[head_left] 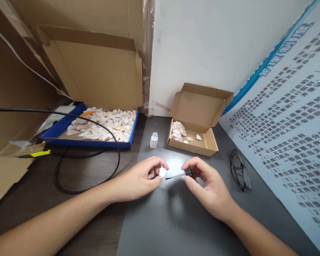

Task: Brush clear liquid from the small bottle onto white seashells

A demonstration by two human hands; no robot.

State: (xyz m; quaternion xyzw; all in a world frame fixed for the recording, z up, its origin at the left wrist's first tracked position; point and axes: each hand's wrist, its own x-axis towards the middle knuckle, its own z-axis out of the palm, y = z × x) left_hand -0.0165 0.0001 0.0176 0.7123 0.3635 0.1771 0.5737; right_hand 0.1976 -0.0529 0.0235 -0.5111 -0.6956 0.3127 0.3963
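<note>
Watching through the head camera, I am seeing two bare forearms reaching in over the dark table (176, 227). The left hand (140, 177) is pinching a small white shell (162, 172) between thumb and fingertips, holding it just above the tabletop near its middle. The right hand (205, 186) is gripping a thin brush (180, 175) by its black cap, with thumb and forefinger closed on it. The bristle tip is pointing left and sitting just beside the shell; I cannot tell whether the two are touching.

I am judging the shell to be light, rigid and brittle, and probably smooth enough to slip. A gentle hold on its edges is looking safest, leaving the broad face free. The brush is looking light and slender as well, and is best held at the cap, as it is now.

To the right, folded glasses (240, 172) are lying on the table beside a poster (290, 135) of printed text. Beyond the hands, a small clear bottle (154, 140) is standing upright, just left of an open cardboard box (189, 148) holding a few shells. Farther left, a blue tray (85, 143) is lying heaped with pale shells, with a black cable (118, 149) looping in front of it. A large carton (96, 67) is standing open behind the tray.
</note>
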